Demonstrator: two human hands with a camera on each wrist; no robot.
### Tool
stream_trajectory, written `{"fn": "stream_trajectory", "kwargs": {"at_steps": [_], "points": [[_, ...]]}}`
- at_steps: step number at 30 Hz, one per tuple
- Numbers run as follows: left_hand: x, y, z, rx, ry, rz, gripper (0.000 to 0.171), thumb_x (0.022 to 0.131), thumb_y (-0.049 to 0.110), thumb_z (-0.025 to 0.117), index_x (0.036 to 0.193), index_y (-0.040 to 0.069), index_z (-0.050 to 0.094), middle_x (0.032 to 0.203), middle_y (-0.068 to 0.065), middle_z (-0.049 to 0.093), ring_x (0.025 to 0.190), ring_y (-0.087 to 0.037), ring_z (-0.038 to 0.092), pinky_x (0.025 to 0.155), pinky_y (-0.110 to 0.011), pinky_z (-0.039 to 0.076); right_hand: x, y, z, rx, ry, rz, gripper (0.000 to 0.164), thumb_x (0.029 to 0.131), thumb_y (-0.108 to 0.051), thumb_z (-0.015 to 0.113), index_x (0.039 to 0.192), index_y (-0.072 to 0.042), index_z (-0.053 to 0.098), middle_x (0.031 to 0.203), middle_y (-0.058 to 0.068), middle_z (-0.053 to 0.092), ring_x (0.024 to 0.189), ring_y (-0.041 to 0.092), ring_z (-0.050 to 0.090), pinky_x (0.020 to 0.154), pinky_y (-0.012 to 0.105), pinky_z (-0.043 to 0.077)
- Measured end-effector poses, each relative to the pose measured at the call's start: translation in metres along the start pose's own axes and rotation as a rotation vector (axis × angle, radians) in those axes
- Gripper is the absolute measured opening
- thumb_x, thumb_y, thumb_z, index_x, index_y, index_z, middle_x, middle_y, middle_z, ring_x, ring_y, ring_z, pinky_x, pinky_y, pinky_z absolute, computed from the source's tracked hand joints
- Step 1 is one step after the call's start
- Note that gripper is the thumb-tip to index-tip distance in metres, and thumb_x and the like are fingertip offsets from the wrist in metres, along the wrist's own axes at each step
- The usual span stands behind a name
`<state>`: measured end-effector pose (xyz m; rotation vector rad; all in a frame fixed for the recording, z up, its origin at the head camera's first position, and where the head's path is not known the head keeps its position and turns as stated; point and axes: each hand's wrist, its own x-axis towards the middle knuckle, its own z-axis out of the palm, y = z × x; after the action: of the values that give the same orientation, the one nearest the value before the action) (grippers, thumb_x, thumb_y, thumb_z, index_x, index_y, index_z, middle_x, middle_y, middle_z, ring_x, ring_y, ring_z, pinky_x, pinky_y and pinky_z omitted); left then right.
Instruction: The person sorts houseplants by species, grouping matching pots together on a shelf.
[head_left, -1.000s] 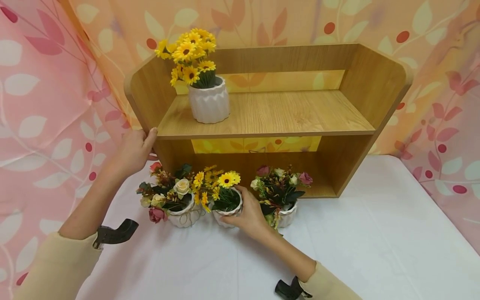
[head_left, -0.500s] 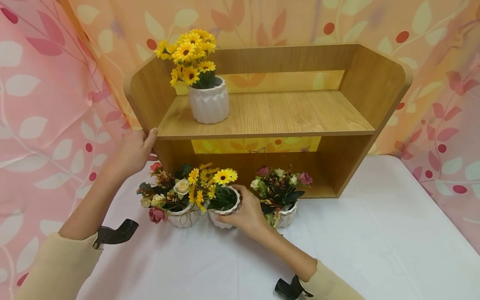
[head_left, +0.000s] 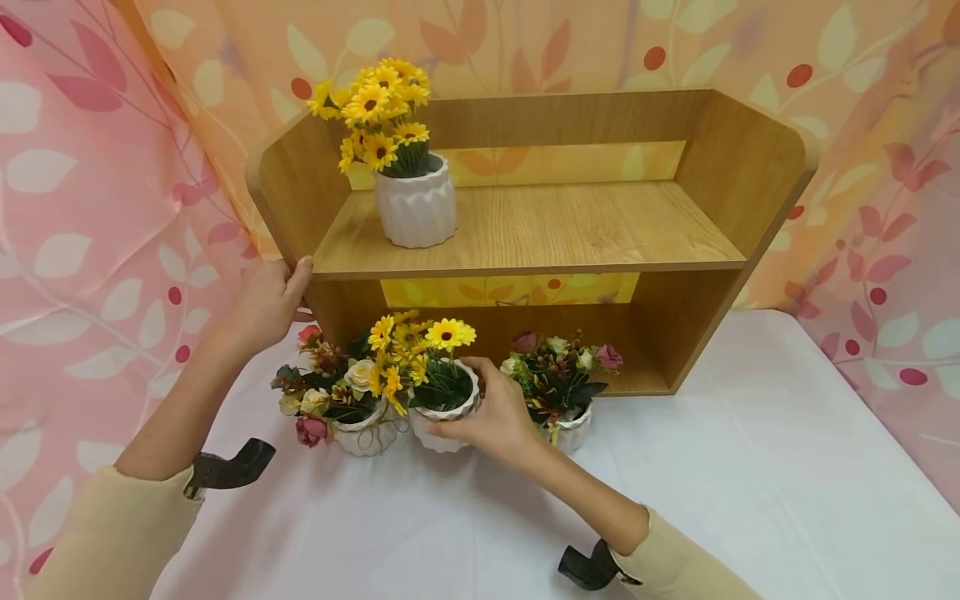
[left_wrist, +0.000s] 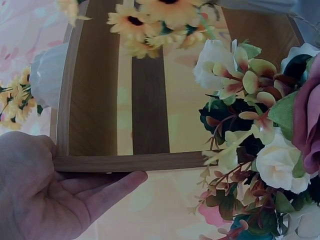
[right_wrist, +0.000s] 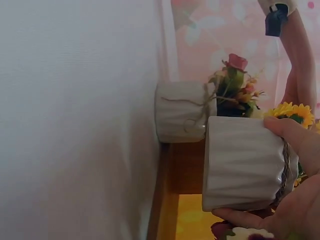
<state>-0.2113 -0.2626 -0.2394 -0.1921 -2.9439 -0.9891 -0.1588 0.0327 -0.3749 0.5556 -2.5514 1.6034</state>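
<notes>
My right hand (head_left: 502, 412) grips a white ribbed flowerpot (right_wrist: 245, 165) of yellow daisies (head_left: 450, 334), thumb and fingers on opposite sides. In the right wrist view a gap shows between the pot's base and the white tabletop (right_wrist: 75, 120). My left hand (head_left: 266, 304) holds the left side panel of a wooden two-tier shelf (head_left: 525, 269), thumb at the front edge and fingers along the outer face (left_wrist: 95, 200). Left of the held pot stands a pot of mixed roses (head_left: 365, 436); right of it, another rose pot (head_left: 573, 432), partly behind my right hand.
A second white pot with yellow daisies (head_left: 416, 204) stands at the left of the upper tier. The rose pots stand in front of the lower tier. Patterned cloth (head_left: 592, 50) hangs behind the shelf, and pink cloth (head_left: 97, 250) hangs at the left.
My right hand has moved the daisy pot slightly left and then up off the tabletop. My left hand stays on the shelf's side panel.
</notes>
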Motion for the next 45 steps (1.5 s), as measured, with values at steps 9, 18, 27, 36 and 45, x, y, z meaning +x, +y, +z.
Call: {"fn": "stream_trajectory", "kwargs": {"at_steps": [9, 18, 27, 36, 45], "points": [[0.0, 0.0, 0.001, 0.006, 0.015, 0.016, 0.071, 0.115, 0.04, 0.022, 0.147, -0.021, 0.04, 0.141, -0.043, 0.055, 0.113, -0.055, 0.068, 0.088, -0.055, 0.062, 0.0, -0.022, -0.013, 0.005, -0.037, 0.04, 0.092, 0.067, -0.021, 0.101, 0.144, 0.0, 0.055, 0.131, 0.015, 0.069, 0.12, 0.032, 0.068, 0.096, 0.048, 0.062], [0.0, -0.001, 0.0, -0.006, 0.008, 0.022, 0.069, 0.116, 0.039, 0.021, 0.15, -0.02, 0.037, 0.142, -0.043, 0.053, 0.115, -0.056, 0.067, 0.088, -0.055, 0.061, 0.002, -0.043, -0.033, -0.006, -0.056, 0.053, 0.093, 0.066, -0.02, 0.102, 0.144, -0.003, 0.055, 0.132, 0.012, 0.069, 0.116, 0.029, 0.068, 0.091, 0.042, 0.063], [0.0, -0.001, 0.0, -0.01, 0.004, 0.019, 0.069, 0.116, 0.038, 0.022, 0.15, -0.019, 0.036, 0.144, -0.043, 0.052, 0.117, -0.057, 0.066, 0.089, -0.056, 0.06, 0.006, -0.066, -0.063, -0.046, -0.068, 0.049, 0.095, 0.067, -0.022, 0.102, 0.147, -0.004, 0.054, 0.128, 0.01, 0.069, 0.099, 0.022, 0.067, 0.078, 0.032, 0.059], [-0.001, -0.001, -0.001, -0.005, 0.014, 0.027, 0.068, 0.116, 0.038, 0.023, 0.148, -0.02, 0.038, 0.141, -0.043, 0.054, 0.115, -0.057, 0.067, 0.088, -0.056, 0.061, 0.013, -0.086, -0.097, -0.09, -0.073, 0.021, 0.091, 0.069, -0.024, 0.1, 0.145, -0.002, 0.054, 0.123, 0.013, 0.07, 0.094, 0.025, 0.066, 0.073, 0.031, 0.057], [0.0, 0.001, 0.0, 0.009, 0.011, 0.02, 0.068, 0.116, 0.038, 0.023, 0.148, -0.02, 0.039, 0.142, -0.043, 0.053, 0.116, -0.057, 0.066, 0.087, -0.055, 0.061, 0.022, -0.107, -0.134, -0.088, -0.079, 0.026, 0.091, 0.073, -0.022, 0.098, 0.15, -0.005, 0.051, 0.139, 0.009, 0.063, 0.111, 0.029, 0.069, 0.082, 0.036, 0.063]]}}
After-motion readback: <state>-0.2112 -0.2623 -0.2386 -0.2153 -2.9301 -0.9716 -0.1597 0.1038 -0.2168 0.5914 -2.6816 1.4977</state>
